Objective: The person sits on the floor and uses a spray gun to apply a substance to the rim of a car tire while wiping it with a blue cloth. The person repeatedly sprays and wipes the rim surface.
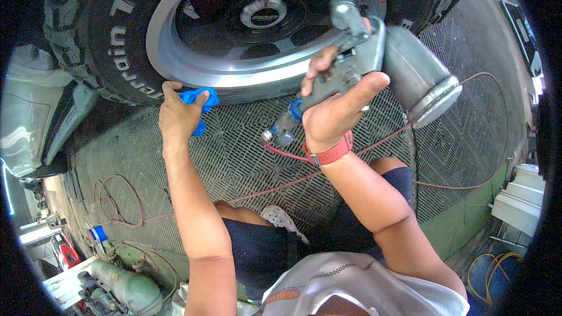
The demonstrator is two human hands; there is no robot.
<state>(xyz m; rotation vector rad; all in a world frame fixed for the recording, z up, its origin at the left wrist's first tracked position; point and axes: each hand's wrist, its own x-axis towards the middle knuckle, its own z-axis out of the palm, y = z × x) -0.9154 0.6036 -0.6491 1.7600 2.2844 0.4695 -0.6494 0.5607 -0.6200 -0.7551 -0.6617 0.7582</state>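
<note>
My right hand (336,108) is closed round the grip of a spray gun (370,47), which has a metal nozzle and a large grey cup (418,70). A thin red hose (281,151) is joined to the fitting below its handle. The nozzle points up toward the right side of the wheel rim (234,79). Lower on the wheel, my left hand (180,116) pinches a crumpled blue cloth (205,100) beside the rim's bottom edge and the black tyre (96,41). Part of the gun's handle is hidden by my right palm.
Black ribbed matting (257,164) covers the floor under the wheel. The hose runs across it, with loops (117,202) at left. A green air tank (132,287) stands at lower left, white stepped panels (521,199) at right. A white car body (29,105) is at far left.
</note>
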